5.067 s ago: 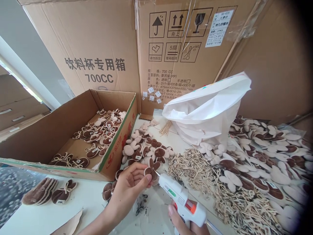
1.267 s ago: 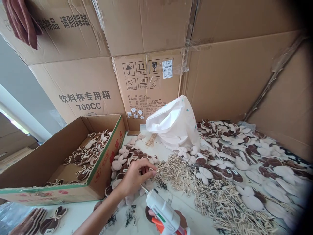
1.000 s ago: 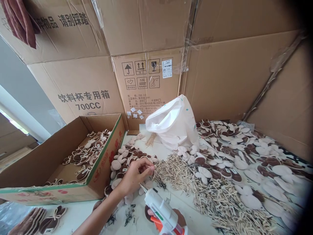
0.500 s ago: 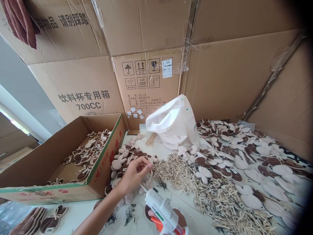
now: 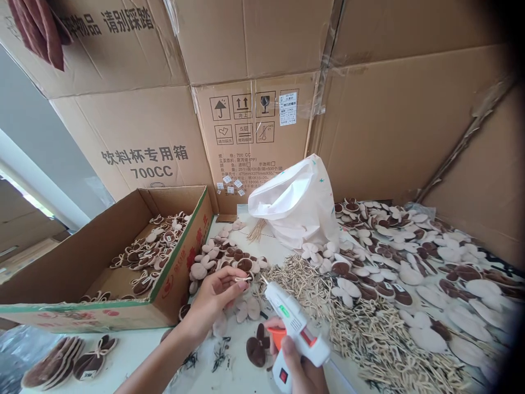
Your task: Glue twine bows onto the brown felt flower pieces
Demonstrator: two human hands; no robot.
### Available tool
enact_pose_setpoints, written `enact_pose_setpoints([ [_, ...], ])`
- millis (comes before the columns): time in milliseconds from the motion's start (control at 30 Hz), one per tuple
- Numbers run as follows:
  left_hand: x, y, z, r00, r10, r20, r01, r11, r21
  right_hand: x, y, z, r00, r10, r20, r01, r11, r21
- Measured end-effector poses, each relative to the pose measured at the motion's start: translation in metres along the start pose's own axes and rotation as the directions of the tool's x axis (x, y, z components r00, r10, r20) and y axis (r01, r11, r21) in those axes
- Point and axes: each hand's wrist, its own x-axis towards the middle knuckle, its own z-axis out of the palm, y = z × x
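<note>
My left hand [image 5: 217,293] pinches a small beige cord bow [image 5: 243,279] between thumb and fingertips, above the table. Wrapped round the handle of a white glue gun [image 5: 292,313] is my right hand [image 5: 305,375], its fingers by the orange trigger. The gun's nozzle points up and left, a short way right of the bow and apart from it. Below, between the hands, a brown bunny-head-shaped fabric piece [image 5: 257,348] lies on the table. A heap of loose cord bows [image 5: 369,328] spreads to the right of the gun.
On the left stands an open cardboard box [image 5: 180,262] holding several brown pieces with bows. A white plastic bag [image 5: 303,208] sits at the back. Many fabric pieces [image 5: 426,334] cover the right side. Large cardboard cartons [image 5: 254,49] wall off the rear.
The glue gun has moved up and right, its nozzle now away from the left fingers. My right hand has come into clearer view. The bow in my left hand now shows plainly.
</note>
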Motion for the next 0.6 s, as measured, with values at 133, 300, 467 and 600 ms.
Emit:
enact_pose_setpoints([
  [133,-0.012,0.000,-0.004,1.000,-0.027,0.010,0.028,0.991,-0.130,0.009,0.002,0.001,0.994,0.103,-0.039,-0.101,0.993,0.062],
  [300,-0.021,-0.006,-0.007,1.000,0.001,-0.012,-0.002,0.997,-0.076,0.008,-0.002,0.002,0.991,0.114,-0.073,-0.108,0.991,0.080],
  [467,-0.024,-0.014,-0.009,1.000,0.017,0.005,-0.017,0.991,-0.131,0.013,-0.003,-0.002,0.992,0.086,-0.094,-0.080,0.994,0.074],
  [600,-0.027,-0.018,-0.009,0.998,0.010,0.069,0.004,0.981,-0.193,0.015,-0.002,-0.005,0.983,0.146,-0.114,-0.138,0.988,0.070],
])
